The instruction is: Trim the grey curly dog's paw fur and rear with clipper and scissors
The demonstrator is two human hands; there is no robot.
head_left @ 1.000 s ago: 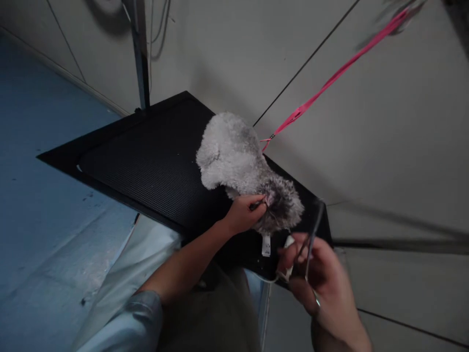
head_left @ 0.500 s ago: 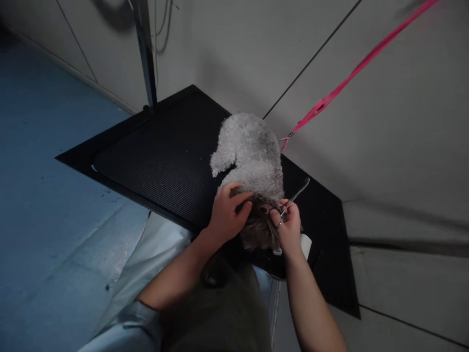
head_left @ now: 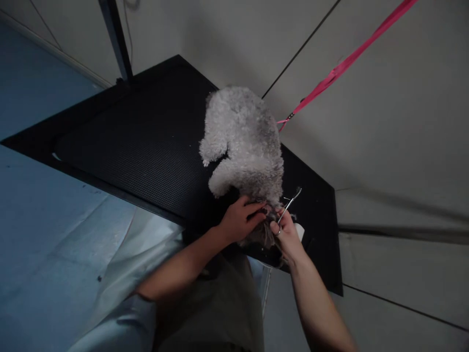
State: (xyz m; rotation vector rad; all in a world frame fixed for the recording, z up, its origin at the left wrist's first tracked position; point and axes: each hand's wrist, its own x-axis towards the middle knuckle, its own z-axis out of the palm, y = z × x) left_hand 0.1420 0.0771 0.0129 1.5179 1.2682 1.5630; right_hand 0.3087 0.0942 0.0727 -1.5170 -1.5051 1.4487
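A dog with curly grey fur [head_left: 244,132] is on the black grooming table [head_left: 142,146]. Its darker, longer-haired head is at the near side, partly hidden by my hands. My left hand [head_left: 240,220] bends over the head, thumb and fingers closed on the fur there. In my right hand [head_left: 287,232] is a pair of shiny metal scissors [head_left: 289,208], the thumb at a ring and the far end pointing up and away to the right. The right fingertips are close to the dog's head, beside my left fingertips.
A pink leash [head_left: 340,68] runs taut from the dog toward the upper right. The table's black post [head_left: 116,41] rises at the far left. A white object [head_left: 299,231] lies behind my right wrist. A grey wall stands behind the table, with blue floor [head_left: 36,210] at left.
The view has shifted, so the table and dog appear higher and further left. My left hand has moved in closer to my right hand, and its fingers have closed on the head fur.
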